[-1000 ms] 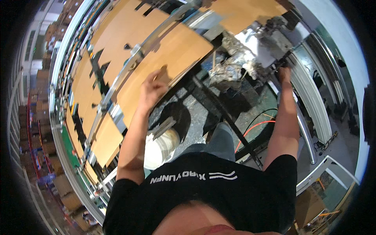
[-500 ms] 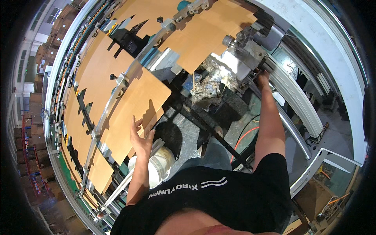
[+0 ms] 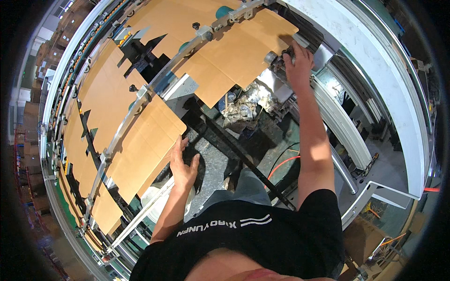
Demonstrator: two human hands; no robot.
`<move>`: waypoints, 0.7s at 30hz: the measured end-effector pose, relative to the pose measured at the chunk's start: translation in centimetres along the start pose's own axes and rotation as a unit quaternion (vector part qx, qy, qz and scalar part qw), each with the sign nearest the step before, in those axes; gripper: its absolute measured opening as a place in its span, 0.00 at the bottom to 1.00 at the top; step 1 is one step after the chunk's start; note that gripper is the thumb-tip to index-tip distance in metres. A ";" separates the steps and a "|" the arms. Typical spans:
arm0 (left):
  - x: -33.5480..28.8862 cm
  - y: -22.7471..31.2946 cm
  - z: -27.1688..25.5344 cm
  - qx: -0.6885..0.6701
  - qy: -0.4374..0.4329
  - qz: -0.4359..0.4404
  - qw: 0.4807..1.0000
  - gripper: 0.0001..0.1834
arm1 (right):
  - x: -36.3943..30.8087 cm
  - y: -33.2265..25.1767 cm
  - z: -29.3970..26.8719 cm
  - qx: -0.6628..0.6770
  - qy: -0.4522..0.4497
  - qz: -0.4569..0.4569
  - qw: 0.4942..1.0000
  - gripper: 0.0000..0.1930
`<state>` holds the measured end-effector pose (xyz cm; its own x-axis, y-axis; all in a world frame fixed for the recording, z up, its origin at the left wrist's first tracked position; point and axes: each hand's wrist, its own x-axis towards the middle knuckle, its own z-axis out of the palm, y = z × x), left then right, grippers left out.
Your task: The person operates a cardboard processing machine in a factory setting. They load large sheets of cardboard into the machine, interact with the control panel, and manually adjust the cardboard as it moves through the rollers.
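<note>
My left hand (image 3: 183, 165) is open, thumb apart, its fingertips at the near edge of a brown cardboard sheet (image 3: 145, 145). Whether they touch the sheet is hard to tell. Over on the right, my right hand (image 3: 300, 68) closes its thumb and fingers around a dark knob (image 3: 288, 53) on a metal machine head. A round metal knob (image 3: 271, 57) sits just left of it. Another cardboard sheet (image 3: 234, 51), with cut notches, lies close to this hand. Below the head hangs a crumpled, glue-smeared plastic wrapping (image 3: 246, 110).
A long metal rail (image 3: 123, 126) with clamps and rollers crosses above the sheets. A toothed black bar (image 3: 248, 161) runs diagonally before me. White buckets (image 3: 157, 206) stand beneath my left forearm. An orange hose (image 3: 281, 164) lies on the floor. A pale curved machine frame (image 3: 389, 70) borders the right.
My right hand has risen from beneath the machine head to the dark knob on top. My left hand has shifted slightly right. The whole view has shifted somewhat.
</note>
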<state>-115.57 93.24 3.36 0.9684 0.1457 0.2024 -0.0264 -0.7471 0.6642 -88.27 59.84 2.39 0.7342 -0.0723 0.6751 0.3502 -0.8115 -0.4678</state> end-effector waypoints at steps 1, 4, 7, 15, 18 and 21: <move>-0.2 -0.1 -0.2 -0.006 0.004 -0.002 1.000 0.44 | 0.7 0.2 -0.2 0.019 -0.041 0.036 0.998 0.22; -0.9 -0.8 -0.6 -0.019 0.019 -0.030 0.999 0.44 | 1.8 0.1 -1.2 0.022 -0.136 0.049 0.989 0.20; -1.3 -1.1 -0.9 -0.023 0.025 -0.040 0.999 0.44 | 2.4 0.8 -0.4 0.163 -0.204 0.120 0.958 0.18; -0.6 -0.9 -0.4 -0.070 0.024 -0.048 0.996 0.41 | 2.8 -1.4 -0.9 0.007 -0.160 0.072 0.984 0.19; 2.4 1.3 0.9 -0.041 -0.033 -0.019 0.998 0.40 | 2.5 -2.9 -1.2 -0.076 -0.125 0.066 0.987 0.27; 8.9 5.2 3.3 -0.013 -0.134 0.127 0.983 0.36 | -0.1 -3.4 -1.6 -0.083 -0.061 0.048 0.994 0.36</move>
<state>-106.25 88.55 6.26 0.9602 -0.2215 0.1698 -0.2785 -0.7196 0.6361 -90.52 61.68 4.86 0.8278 -0.0924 0.5533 0.1817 -0.8890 -0.4204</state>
